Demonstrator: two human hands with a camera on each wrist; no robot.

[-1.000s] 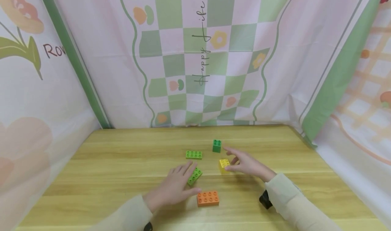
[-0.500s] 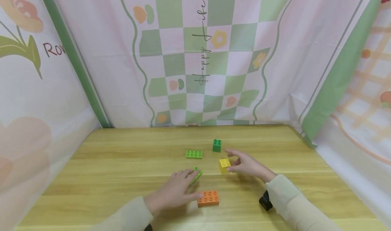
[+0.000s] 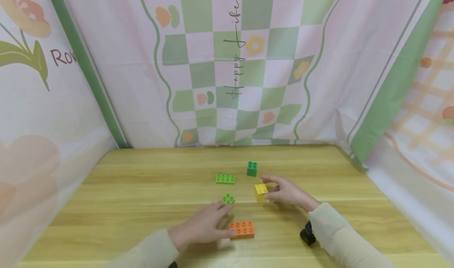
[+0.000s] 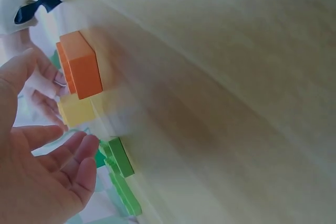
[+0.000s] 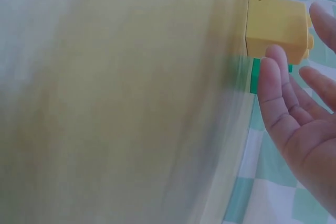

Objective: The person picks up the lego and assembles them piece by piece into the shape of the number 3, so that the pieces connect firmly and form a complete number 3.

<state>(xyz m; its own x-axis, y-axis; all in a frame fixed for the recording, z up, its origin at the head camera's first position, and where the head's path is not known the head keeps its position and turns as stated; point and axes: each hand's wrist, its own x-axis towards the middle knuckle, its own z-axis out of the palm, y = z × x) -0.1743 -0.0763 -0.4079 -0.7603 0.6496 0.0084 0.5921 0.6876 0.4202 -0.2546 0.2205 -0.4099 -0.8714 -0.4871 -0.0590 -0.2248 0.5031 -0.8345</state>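
My left hand [image 3: 203, 224] hovers over the table with loosely bent fingers and holds nothing. Its thumb is at the left end of an orange eight-stud toy brick [image 3: 242, 231]; whether they touch, I cannot tell. Just beyond its fingertips lies a lime green brick [image 3: 228, 199], partly covered by the hand in the head view. My right hand [image 3: 289, 191] is beside a yellow four-stud brick [image 3: 260, 193], thumb close to its near right side, fingers spread loosely. In the right wrist view the yellow brick [image 5: 275, 27] stands by those fingers, not gripped.
Farther back lie a flat lime green eight-stud brick [image 3: 225, 179] and a dark green four-stud brick [image 3: 252, 169]. The wooden table [image 3: 142, 181] ends at a printed curtain [image 3: 230, 114] behind, with cloth at both sides.
My left hand's fingers have drawn back toward me and bent more, uncovering part of the nearer lime green brick. The right hand has stayed beside the yellow brick, almost still.
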